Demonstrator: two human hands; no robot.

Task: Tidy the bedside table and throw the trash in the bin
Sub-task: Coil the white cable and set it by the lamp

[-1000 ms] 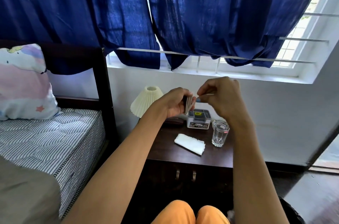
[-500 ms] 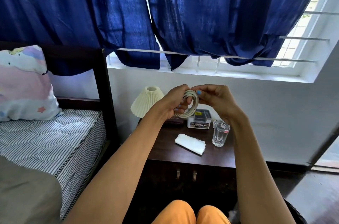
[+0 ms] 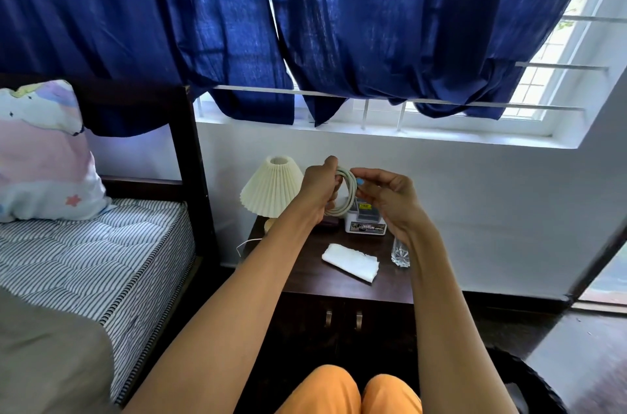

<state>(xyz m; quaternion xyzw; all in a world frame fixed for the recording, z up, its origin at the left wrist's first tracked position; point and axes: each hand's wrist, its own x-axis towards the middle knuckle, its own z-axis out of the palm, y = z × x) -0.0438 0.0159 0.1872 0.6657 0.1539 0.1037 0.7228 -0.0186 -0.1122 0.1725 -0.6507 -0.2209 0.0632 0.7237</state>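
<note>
Both hands are raised above the bedside table [image 3: 305, 272]: the left hand [image 3: 317, 191] is closed around a coiled white cable [image 3: 346, 191], while the right hand [image 3: 388, 199] pinches the same coil between thumb and fingers. On the tabletop below lie a folded white cloth [image 3: 351, 263], a small box [image 3: 366, 222] at the back, and a drinking glass [image 3: 400, 254] partly hidden by the right forearm. A pleated lamp [image 3: 269, 189] stands at the table's left rear corner, beside the bed [image 3: 84, 244].
</note>
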